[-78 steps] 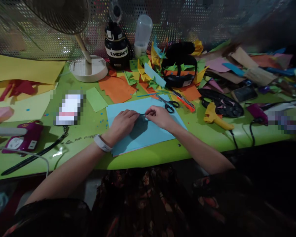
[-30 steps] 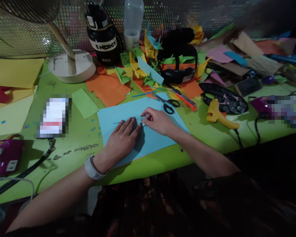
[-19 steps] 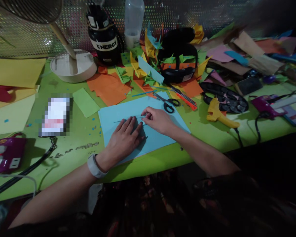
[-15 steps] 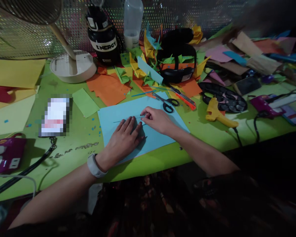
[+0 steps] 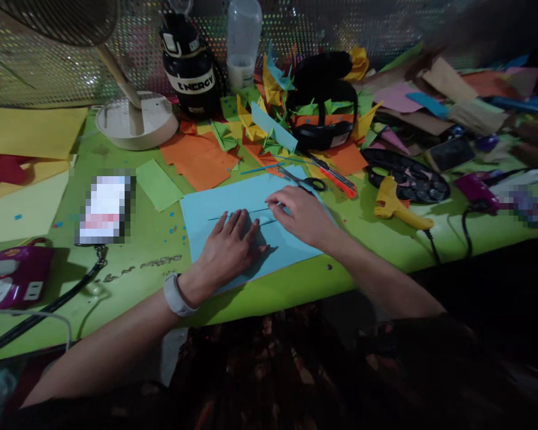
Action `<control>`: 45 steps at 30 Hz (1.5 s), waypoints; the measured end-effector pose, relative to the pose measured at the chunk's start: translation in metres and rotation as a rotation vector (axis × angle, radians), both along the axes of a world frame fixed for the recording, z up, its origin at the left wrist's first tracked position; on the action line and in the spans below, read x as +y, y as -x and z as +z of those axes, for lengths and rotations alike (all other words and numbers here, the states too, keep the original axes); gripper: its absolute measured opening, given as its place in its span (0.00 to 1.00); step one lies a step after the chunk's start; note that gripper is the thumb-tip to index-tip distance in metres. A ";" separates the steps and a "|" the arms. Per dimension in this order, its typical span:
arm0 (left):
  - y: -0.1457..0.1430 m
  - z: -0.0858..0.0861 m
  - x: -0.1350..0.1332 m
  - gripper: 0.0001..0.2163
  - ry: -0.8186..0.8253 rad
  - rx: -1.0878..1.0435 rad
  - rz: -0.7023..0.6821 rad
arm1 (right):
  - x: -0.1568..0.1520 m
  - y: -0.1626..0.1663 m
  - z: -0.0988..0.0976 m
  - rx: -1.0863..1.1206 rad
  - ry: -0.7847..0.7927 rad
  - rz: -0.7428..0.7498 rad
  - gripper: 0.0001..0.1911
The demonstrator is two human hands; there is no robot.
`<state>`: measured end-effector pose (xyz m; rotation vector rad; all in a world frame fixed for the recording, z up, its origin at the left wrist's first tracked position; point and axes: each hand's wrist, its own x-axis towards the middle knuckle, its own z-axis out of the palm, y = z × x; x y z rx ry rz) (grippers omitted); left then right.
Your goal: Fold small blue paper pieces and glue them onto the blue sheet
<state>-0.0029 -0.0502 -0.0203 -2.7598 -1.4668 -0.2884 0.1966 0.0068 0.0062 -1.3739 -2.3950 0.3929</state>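
Green table (image 5: pixel 260 301), scrap-strewn: left hand (image 5: pixel 226 254) lay spread wide over the blue sheet (image 5: pixel 293 248) near the front edge, right hand (image 5: pixel 301 215) curled narrow by its thin line (image 5: pixel 259 211), pinch untellable, and a left-hand slip could probably have skewed or creased the paper.

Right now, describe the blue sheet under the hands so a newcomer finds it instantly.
On the green table, look between the lit phone and yellow glue gun. There, below the left hand and right hand, lies the sheet. Unlike the smaller orange papers beyond, it's broad and light blue.
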 end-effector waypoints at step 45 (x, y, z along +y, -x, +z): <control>0.006 0.046 0.030 0.19 0.502 -0.213 0.280 | 0.036 -0.003 -0.005 -0.052 0.693 0.044 0.24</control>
